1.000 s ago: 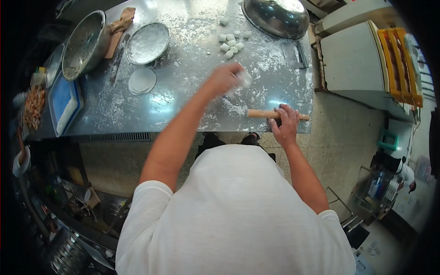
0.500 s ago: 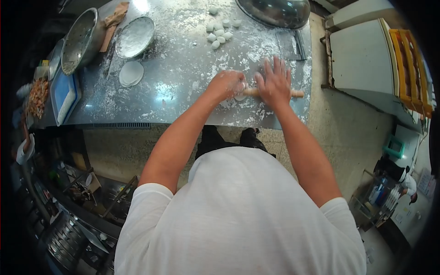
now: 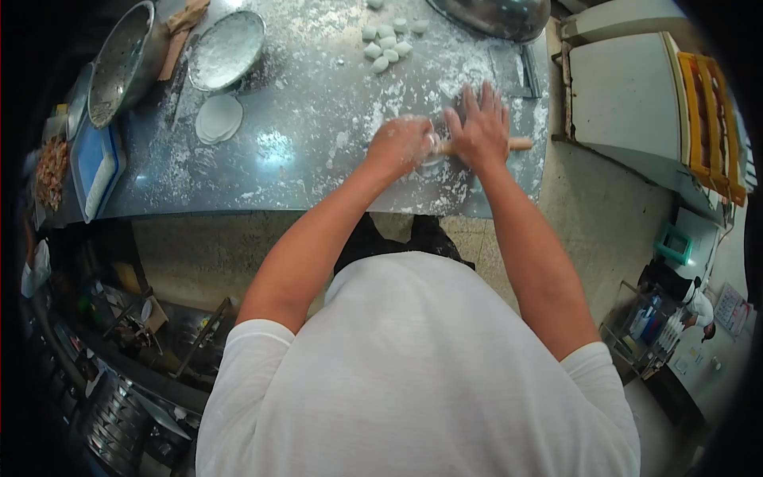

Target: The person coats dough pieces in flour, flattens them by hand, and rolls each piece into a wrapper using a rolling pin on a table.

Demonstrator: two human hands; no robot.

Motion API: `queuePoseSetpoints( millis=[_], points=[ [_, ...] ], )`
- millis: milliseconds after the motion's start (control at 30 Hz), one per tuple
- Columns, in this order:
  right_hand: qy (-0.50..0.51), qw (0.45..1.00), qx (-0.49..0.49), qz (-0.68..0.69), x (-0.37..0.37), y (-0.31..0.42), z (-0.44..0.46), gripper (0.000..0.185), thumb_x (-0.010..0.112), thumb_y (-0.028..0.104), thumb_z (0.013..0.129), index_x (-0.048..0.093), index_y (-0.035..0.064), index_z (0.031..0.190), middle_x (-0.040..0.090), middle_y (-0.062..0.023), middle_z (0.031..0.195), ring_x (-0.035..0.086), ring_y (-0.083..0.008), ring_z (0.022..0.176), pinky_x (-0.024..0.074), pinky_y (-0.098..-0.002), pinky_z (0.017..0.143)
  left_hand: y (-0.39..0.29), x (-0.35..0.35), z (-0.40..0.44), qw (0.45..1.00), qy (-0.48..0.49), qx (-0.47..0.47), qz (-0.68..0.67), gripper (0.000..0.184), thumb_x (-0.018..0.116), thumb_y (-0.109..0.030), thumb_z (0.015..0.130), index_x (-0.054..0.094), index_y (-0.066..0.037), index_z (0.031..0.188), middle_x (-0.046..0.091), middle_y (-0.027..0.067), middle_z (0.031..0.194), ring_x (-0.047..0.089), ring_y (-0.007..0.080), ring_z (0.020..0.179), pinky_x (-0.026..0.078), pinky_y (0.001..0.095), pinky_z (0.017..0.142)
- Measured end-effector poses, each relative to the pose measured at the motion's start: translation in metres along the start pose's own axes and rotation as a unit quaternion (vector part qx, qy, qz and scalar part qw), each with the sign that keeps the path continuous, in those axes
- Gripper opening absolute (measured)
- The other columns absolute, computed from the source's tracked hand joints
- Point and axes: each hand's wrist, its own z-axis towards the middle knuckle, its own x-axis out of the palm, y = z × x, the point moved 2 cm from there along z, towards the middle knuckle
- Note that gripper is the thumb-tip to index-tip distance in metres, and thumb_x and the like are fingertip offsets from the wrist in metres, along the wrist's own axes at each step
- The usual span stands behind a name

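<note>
My left hand (image 3: 401, 145) has its fingers curled over the edge of a small dough wrapper (image 3: 433, 160), pinching it against the floury metal table. My right hand (image 3: 482, 133) lies flat with spread fingers on top of a thin wooden rolling pin (image 3: 520, 144). The pin's left end meets the wrapper, and its right end sticks out past my palm. Part of the wrapper is hidden by my left fingers. Beyond my hands sit several small white dough pieces (image 3: 387, 44) dusted with flour.
Left on the table are a flour bowl (image 3: 229, 49), a stack of round wrappers (image 3: 218, 119), a large metal bowl (image 3: 127, 67) and a blue tray (image 3: 99, 171). An upturned-looking metal bowl (image 3: 501, 17) sits at the back right. Other people (image 3: 699, 306) stand at both sides.
The view has shifted slightly, moving the table's things in the picture. My left hand sits a little nearer me relative to the dough pieces. My right palm stays on the rolling pin.
</note>
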Motion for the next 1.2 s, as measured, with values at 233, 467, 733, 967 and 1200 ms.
queuePoseSetpoints(
  millis=[233, 467, 733, 967, 1200],
  points=[
    [0.06, 0.997, -0.044, 0.006, -0.017, -0.007, -0.114, 0.058, 0.054, 0.044, 0.094, 0.053, 0.0174, 0.146, 0.036, -0.0202, 0.157, 0.031, -0.0411, 0.146, 0.0197, -0.0561, 0.119, 0.001, 0.004, -0.024, 0.99, 0.09, -0.079, -0.07, 0.021, 0.06, -0.018, 0.089, 0.066, -0.002, 0.103, 0.069, 0.0214, 0.094, 0.065, 0.0418, 0.095, 0.05, 0.0497, 0.085],
    [0.029, 0.999, 0.043, 0.007, 0.002, 0.014, 0.003, 0.065, 0.049, 0.05, 0.097, 0.045, 0.0139, 0.15, 0.031, -0.0209, 0.16, 0.027, -0.0397, 0.148, 0.0181, -0.0527, 0.121, -0.001, 0.003, 0.008, 0.996, 0.056, -0.063, 0.004, 0.021, 0.063, -0.019, 0.088, 0.067, -0.002, 0.099, 0.069, 0.0226, 0.095, 0.067, 0.0401, 0.094, 0.051, 0.0494, 0.084],
    [0.066, 0.997, -0.04, 0.018, -0.011, -0.007, -0.105, 0.06, 0.055, 0.044, 0.093, 0.054, 0.0138, 0.144, 0.036, -0.0211, 0.157, 0.034, -0.0399, 0.145, 0.0234, -0.0543, 0.117, -0.007, -0.001, -0.01, 0.994, 0.085, -0.059, -0.022, 0.021, 0.062, -0.016, 0.086, 0.066, -0.002, 0.102, 0.068, 0.0223, 0.1, 0.065, 0.0403, 0.1, 0.05, 0.0497, 0.088],
    [0.032, 0.999, 0.023, 0.003, 0.005, 0.011, 0.01, 0.065, 0.053, 0.049, 0.095, 0.046, 0.0142, 0.15, 0.033, -0.0225, 0.159, 0.029, -0.0392, 0.148, 0.018, -0.0554, 0.12, 0.003, -0.004, 0.007, 0.999, -0.027, -0.02, -0.008, 0.024, 0.062, -0.017, 0.087, 0.067, 0.001, 0.102, 0.069, 0.0238, 0.097, 0.067, 0.0408, 0.095, 0.051, 0.0507, 0.086],
    [0.036, 0.998, -0.035, 0.022, -0.005, -0.01, -0.089, 0.06, 0.054, 0.046, 0.095, 0.053, 0.0134, 0.145, 0.039, -0.0191, 0.156, 0.033, -0.0375, 0.146, 0.0199, -0.0543, 0.12, 0.006, -0.004, -0.002, 0.998, 0.033, -0.042, 0.021, 0.021, 0.061, -0.019, 0.091, 0.067, -0.003, 0.103, 0.069, 0.0215, 0.097, 0.066, 0.0401, 0.096, 0.051, 0.0486, 0.086]
  ],
)
